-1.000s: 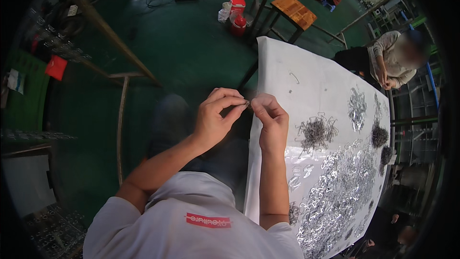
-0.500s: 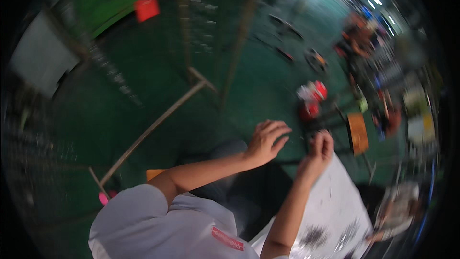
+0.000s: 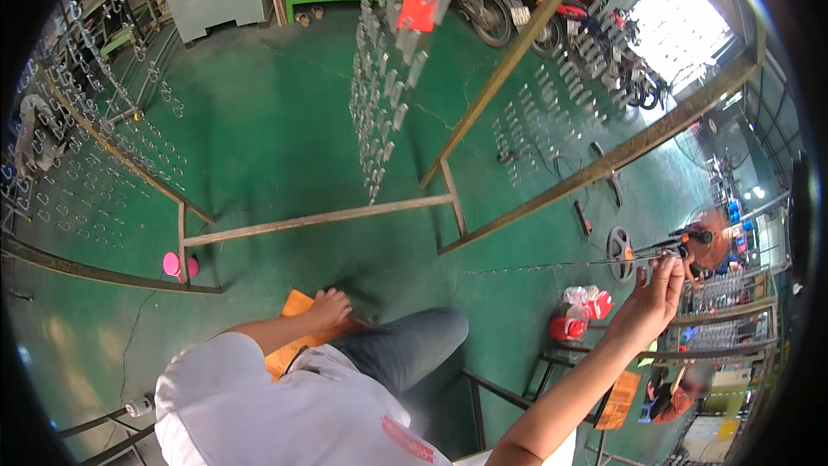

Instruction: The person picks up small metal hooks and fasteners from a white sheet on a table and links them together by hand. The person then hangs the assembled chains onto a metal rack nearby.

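Note:
My right hand (image 3: 658,295) is stretched out to the right, its fingers pinched together on one end of a thin strand of small linked wire (image 3: 552,265). The strand runs leftward from the fingertips above the green floor. My left hand (image 3: 330,305) is low, over the edge of an orange-brown wooden seat (image 3: 289,349) beside my body. Its fingers are apart and slightly bent, and nothing shows in them. Whether it presses on the wood I cannot tell.
A metal frame (image 3: 319,223) stands ahead, with hanging chains of metal links (image 3: 377,112). More hanging links (image 3: 95,121) are at the left. A red container (image 3: 567,328), a wooden stool (image 3: 618,401) and a seated person (image 3: 675,401) are at the right. Motorcycles (image 3: 492,4) stand far off.
The view has turned and steadied. My left hand has moved down and left to the wooden seat. My right hand has reached farther right, and a strand now shows in its fingers.

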The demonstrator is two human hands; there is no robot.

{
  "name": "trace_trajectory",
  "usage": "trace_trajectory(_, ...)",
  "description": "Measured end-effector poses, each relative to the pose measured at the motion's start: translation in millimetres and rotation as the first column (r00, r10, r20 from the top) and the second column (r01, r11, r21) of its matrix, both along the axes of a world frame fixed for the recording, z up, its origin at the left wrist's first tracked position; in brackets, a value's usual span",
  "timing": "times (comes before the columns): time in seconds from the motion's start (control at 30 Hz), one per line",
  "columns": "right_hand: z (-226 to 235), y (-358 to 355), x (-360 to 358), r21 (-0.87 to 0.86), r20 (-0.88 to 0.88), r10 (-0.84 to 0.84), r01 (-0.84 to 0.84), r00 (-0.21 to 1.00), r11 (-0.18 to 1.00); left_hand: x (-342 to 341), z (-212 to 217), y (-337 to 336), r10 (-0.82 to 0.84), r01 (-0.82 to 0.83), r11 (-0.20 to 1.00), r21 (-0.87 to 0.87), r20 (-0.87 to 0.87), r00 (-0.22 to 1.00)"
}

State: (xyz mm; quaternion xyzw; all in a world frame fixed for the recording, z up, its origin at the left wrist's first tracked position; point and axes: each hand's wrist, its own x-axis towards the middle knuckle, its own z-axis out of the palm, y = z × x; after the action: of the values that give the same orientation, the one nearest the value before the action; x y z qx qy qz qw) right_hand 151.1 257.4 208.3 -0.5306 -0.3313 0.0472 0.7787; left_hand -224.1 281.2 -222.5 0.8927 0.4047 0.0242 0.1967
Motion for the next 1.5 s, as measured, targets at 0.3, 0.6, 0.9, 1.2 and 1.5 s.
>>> trace_trajectory(0.3, 77.1, 75.9, -16.7, 0.046, 0.014, 0.255, -0.256, 0.967, 0.966, -28.0, -46.8, -21.1, -0.149, 0.148, 0.978, 0.148, -0.006, 0.989)
trace_trajectory(0.6, 142.3, 126.9, -58.0, -0.041, 0.095, 0.449, -0.448, 0.888, 0.893, -26.8, -47.0, -18.5, -0.13, 0.128, 0.979, 0.159, 0.002, 0.992)
trace_trajectory(0.9, 167.5, 182.9, -64.9, -0.131, 0.081, 0.592, -0.581, 0.802, 0.803, -24.4, -21.7, -24.6, -0.103, 0.103, 0.988, 0.118, -0.013, 0.995)
trace_trajectory(1.2, 184.3, 245.0, -85.6, -0.2, 0.086, 0.616, -0.592, 0.783, 0.781, -21.7, -20.8, -25.2, -0.096, 0.098, 0.992, 0.078, -0.021, 0.995)
trace_trajectory(1.5, 215.3, 310.1, -96.0, -0.205, 0.188, 0.722, -0.693, 0.665, 0.691, -18.2, -48.6, -31.2, -0.053, -0.012, 0.965, 0.263, 0.237, 0.97)
